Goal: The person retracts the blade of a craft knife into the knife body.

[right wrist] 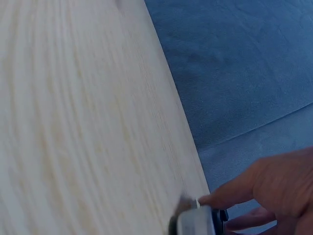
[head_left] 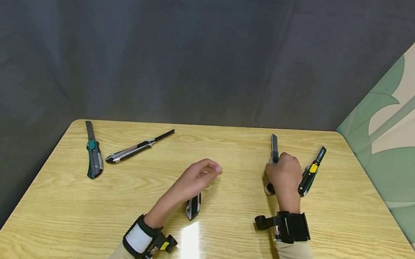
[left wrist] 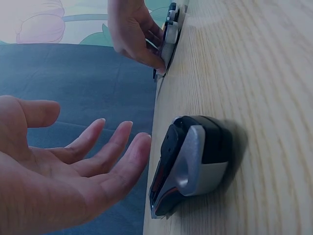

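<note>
In the head view, my left hand (head_left: 191, 182) hovers over a silver-and-black utility knife (head_left: 193, 208), hiding its front part. The left wrist view shows the fingers of that hand (left wrist: 83, 171) loosely spread and holding nothing, beside the knife's handle (left wrist: 193, 161). At the right of the table, my right hand (head_left: 287, 176) grips another utility knife (head_left: 274, 149), thumb and fingers at its sides. Its blade points to the back and the hand covers most of its handle. In the right wrist view the rounded handle end (right wrist: 194, 223) shows beside the thumb.
Right of my right hand lies a black utility knife (head_left: 309, 176) with a yellow slider. At the left lie a teal-and-grey utility knife (head_left: 93, 155) and a slim silver-and-black one (head_left: 133, 151). A dark curtain (head_left: 200, 53) hangs behind the wooden table (head_left: 50, 214).
</note>
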A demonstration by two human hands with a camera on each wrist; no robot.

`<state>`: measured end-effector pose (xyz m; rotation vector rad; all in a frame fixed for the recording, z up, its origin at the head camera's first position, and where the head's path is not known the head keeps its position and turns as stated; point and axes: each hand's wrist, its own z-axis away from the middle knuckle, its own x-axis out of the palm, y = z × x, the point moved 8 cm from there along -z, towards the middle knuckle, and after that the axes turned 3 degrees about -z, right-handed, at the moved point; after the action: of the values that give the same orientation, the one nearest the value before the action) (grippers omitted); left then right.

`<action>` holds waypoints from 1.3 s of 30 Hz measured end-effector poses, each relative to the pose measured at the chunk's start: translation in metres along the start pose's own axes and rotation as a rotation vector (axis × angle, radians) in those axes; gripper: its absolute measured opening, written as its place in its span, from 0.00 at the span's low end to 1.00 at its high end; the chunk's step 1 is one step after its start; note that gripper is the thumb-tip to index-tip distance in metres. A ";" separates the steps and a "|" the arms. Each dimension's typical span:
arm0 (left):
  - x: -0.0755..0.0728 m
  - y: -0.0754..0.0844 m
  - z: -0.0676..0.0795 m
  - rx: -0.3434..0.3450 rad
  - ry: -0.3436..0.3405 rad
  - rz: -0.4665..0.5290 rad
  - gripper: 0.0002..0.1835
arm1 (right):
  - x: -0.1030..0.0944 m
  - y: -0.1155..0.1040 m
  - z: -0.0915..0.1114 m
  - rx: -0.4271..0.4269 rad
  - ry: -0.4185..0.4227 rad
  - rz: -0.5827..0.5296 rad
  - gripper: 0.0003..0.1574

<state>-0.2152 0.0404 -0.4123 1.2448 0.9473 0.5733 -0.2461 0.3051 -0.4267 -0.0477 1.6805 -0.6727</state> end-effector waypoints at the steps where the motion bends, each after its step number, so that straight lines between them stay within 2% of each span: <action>1: 0.000 0.000 0.000 0.004 0.000 -0.002 0.13 | 0.000 -0.001 0.001 -0.006 0.010 -0.008 0.11; 6: 0.002 0.000 -0.001 0.010 -0.003 -0.006 0.14 | -0.008 -0.008 0.004 -0.051 0.054 -0.081 0.07; 11: 0.002 0.000 -0.001 -0.001 -0.001 0.002 0.11 | -0.021 -0.025 0.007 -0.113 0.090 -0.154 0.13; 15: 0.003 0.001 -0.001 -0.005 -0.004 0.011 0.12 | -0.023 -0.039 0.011 -0.126 0.068 -0.212 0.19; 25: 0.003 -0.001 -0.002 0.005 -0.003 0.043 0.14 | -0.035 -0.071 0.027 -0.178 0.052 -0.271 0.23; 28: 0.004 0.001 -0.002 -0.006 -0.003 0.082 0.15 | -0.037 -0.082 0.032 -0.195 0.038 -0.295 0.24; 35: 0.008 -0.002 -0.005 -0.020 -0.035 0.275 0.20 | -0.046 -0.116 0.051 -0.314 0.049 -0.417 0.24; 39: 0.008 -0.002 -0.005 -0.037 -0.036 0.302 0.23 | -0.046 -0.130 0.061 -0.354 0.038 -0.444 0.23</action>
<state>-0.2155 0.0491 -0.4165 1.3705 0.7191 0.7981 -0.2225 0.1909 -0.3311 -0.6788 1.8257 -0.6951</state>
